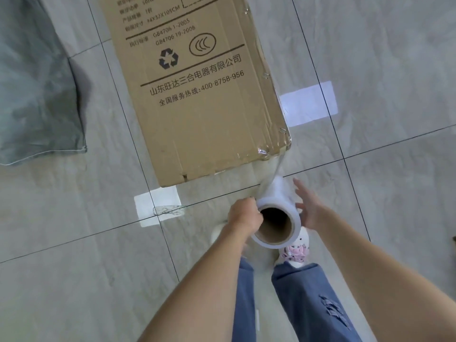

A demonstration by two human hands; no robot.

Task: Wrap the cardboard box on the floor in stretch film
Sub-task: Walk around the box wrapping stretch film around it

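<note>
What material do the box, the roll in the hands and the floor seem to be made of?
Box: brown corrugated cardboard, matte, with printed black text and folded edges.
Roll: thin clear plastic film, milky where layered, wound on what looks like a brown cardboard core; a strip stretches to the box corner.
Floor: probably glazed grey tile, glossy, with dark joints and window reflections.

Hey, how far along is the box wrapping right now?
Barely started. Done: the stretch film is stuck to the cardboard box at its near right corner. In hand: the left hand grips the film roll while the right hand steadies it with open fingers. Left: the printed top face looks unwrapped.
</note>
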